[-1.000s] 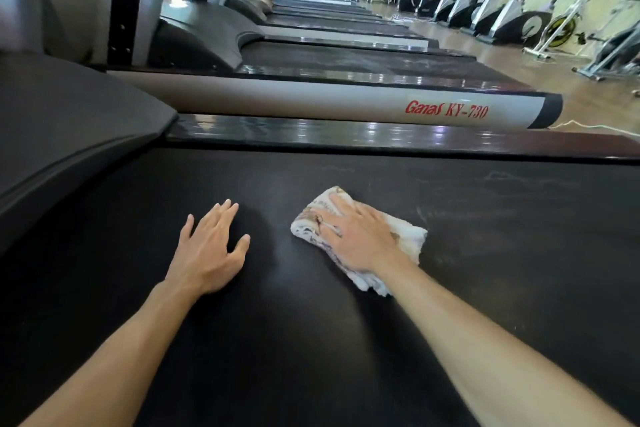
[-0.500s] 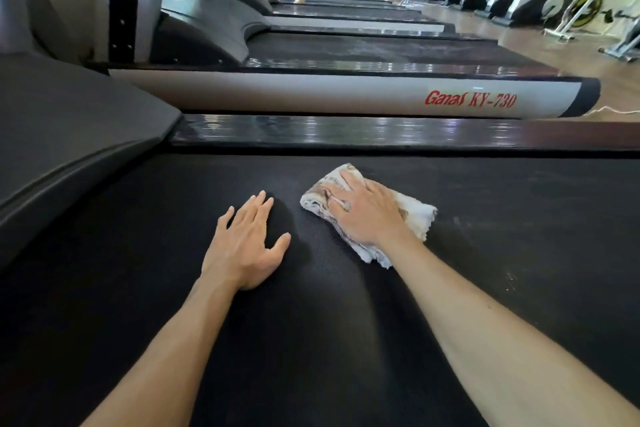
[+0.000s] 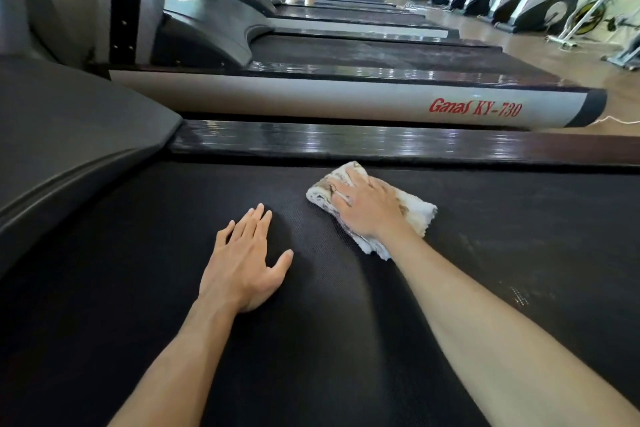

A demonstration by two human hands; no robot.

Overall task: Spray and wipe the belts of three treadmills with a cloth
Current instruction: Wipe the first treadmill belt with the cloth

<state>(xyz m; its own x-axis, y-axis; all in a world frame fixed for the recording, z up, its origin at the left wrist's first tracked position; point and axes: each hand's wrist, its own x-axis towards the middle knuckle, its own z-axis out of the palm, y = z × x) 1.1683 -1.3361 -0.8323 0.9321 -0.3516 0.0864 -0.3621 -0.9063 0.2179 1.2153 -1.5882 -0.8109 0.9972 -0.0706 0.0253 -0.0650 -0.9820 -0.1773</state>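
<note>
The right hand [image 3: 367,210] lies flat, fingers straight, pressing a folded white cloth [image 3: 412,215] with brown stains onto the black treadmill belt [image 3: 173,253], close to the belt's far edge beside the glossy dark side rail [image 3: 346,140]; nothing is gripped, the cloth being held down by the palm and fingers only. The left hand [image 3: 242,267] rests released and flat on the bare belt, fingers straight and together, thumb spread, just left of the cloth and apart from it. Beyond the rail stands the next treadmill [image 3: 346,99], its grey side marked "Ganas KY-730" in red.
</note>
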